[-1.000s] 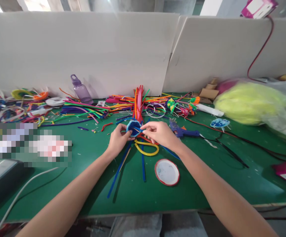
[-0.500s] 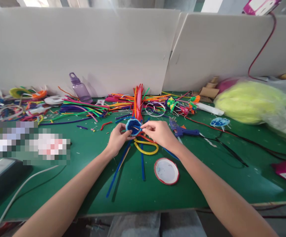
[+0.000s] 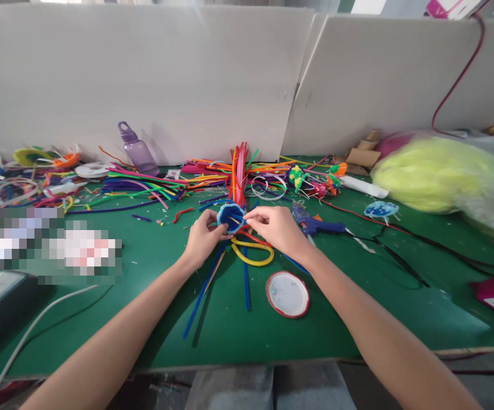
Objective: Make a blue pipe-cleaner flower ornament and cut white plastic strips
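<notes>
Bench (image 3: pixel 153 267) bare on the near left and along the front edge: hands pass there. Ahead blocked by the pipe-cleaner pile (image 3: pixel 238 173), backed by the white divider boards (image 3: pixel 165 74). Right: glue gun (image 3: pixel 317 226) and its black cable (image 3: pixel 400 265). Round lid (image 3: pixel 288 294) sits near centre.

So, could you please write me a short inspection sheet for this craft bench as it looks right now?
Surface: green table, bare at the near edge.
Job's things: blue ring of fuzzy craft wire, held above a yellow loop and blue sticks.
Clutter: heap of coloured craft wires, purple bottle, round lid, blue glue gun, yellow bag.
Hands: left hand grips the ring; right hand pinches a strand at its rim.
Cables: white cable at left, black cable and red cable at right.
Surroundings: white boards behind the table.
</notes>
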Available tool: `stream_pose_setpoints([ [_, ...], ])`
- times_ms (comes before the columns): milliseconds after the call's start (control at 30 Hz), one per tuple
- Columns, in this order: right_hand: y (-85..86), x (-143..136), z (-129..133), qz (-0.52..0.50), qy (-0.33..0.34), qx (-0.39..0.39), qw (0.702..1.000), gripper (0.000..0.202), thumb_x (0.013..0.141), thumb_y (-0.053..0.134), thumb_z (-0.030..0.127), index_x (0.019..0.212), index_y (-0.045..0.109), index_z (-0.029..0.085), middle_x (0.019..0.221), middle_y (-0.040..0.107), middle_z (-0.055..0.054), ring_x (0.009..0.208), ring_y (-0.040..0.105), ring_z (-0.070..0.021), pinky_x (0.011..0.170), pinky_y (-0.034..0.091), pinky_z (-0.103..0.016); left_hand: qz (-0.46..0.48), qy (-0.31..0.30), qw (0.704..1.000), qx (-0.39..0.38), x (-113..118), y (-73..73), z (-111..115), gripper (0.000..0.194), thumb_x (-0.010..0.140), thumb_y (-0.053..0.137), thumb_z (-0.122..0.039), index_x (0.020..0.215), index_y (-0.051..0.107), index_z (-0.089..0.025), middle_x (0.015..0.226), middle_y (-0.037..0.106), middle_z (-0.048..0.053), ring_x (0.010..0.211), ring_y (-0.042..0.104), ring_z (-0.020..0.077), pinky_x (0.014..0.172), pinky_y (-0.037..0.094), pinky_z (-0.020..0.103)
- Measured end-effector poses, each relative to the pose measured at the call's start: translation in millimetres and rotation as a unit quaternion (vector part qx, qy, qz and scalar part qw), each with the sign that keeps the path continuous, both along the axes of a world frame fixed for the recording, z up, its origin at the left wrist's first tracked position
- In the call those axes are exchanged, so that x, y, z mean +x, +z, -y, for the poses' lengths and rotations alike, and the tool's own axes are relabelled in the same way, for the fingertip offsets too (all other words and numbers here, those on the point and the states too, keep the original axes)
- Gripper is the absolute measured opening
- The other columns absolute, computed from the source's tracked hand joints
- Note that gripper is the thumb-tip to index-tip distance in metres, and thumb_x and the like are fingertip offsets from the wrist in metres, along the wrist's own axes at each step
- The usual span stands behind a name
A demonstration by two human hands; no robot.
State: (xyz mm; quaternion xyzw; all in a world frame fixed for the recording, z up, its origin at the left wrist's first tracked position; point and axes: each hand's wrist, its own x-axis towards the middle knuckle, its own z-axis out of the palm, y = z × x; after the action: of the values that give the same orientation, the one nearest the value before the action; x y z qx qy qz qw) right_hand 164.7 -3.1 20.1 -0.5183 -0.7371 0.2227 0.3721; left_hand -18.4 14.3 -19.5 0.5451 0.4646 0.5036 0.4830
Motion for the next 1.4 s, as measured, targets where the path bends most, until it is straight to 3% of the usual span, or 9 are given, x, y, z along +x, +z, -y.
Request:
stream_pose_setpoints([
  [433, -3.9, -3, 3, 0.046, -0.008, 0.02, 0.999, 0.022, 0.082, 0.057, 0.016, 0.094, 0.075, 0.017, 0.06, 0.062, 0.0, 0.054, 0.05, -0.0109, 0.057, 0.037, -0.023, 0.018, 0.0, 1.0, 0.009, 0, -0.4, -1, 0.029, 0.066, 0.07, -0.028, 0.081, 0.048, -0.018, 0.086, 0.063, -0.001, 0.077, 0.068, 0.016, 0.07, 0.061, 0.035],
  [600, -4.2, -3, 3, 0.057, -0.013, 0.019, 0.998, 0.026, 0.082, 0.056, 0.015, 0.099, 0.075, 0.017, 0.064, 0.066, -0.002, 0.056, 0.052, -0.0119, 0.058, 0.037, -0.024, 0.032, 0.001, 0.999, 0.015, 1, -0.4, 0, 0.038, 0.067, 0.07, -0.024, 0.095, 0.044, -0.02, 0.091, 0.065, 0.0, 0.074, 0.07, 0.0159, 0.069, 0.062, 0.036],
  [933, -8.1, -2, 0, 0.055, -0.017, 0.045, 0.997, 0.021, 0.083, 0.056, 0.014, 0.092, 0.075, 0.016, 0.075, 0.072, -0.005, 0.064, 0.061, -0.0139, 0.063, 0.041, -0.024, -0.033, -0.006, 0.999, 0.043, 1, -1.7, 2, 0.037, 0.07, 0.066, -0.023, 0.103, 0.051, -0.02, 0.09, 0.067, 0.001, 0.073, 0.07, 0.0173, 0.068, 0.062, 0.035],
  [1133, -7.7, -4, 1, 0.081, -0.031, 0.057, 0.995, 0.022, 0.084, 0.058, 0.015, 0.1, 0.073, 0.016, 0.078, 0.073, -0.005, 0.065, 0.061, -0.0141, 0.064, 0.041, -0.024, -0.068, -0.001, 0.996, 0.058, 2, 1.9, 5, 0.032, 0.071, 0.064, -0.021, 0.1, 0.052, -0.02, 0.091, 0.068, 0.001, 0.07, 0.071, 0.0177, 0.064, 0.061, 0.032],
  [1400, -9.2, -5, 3, 0.16, -0.039, 0.119, 0.979, 0.018, 0.086, 0.057, 0.016, 0.095, 0.072, 0.02, 0.096, 0.074, -0.005, 0.086, 0.066, -0.0182, 0.073, 0.042, -0.026, -0.145, 0.0, 0.986, 0.077, 4, 5.5, 10, 0.029, 0.073, 0.064, -0.022, 0.1, 0.055, -0.02, 0.088, 0.069, 0.0, 0.064, 0.07, 0.0154, 0.055, 0.053, 0.022],
])
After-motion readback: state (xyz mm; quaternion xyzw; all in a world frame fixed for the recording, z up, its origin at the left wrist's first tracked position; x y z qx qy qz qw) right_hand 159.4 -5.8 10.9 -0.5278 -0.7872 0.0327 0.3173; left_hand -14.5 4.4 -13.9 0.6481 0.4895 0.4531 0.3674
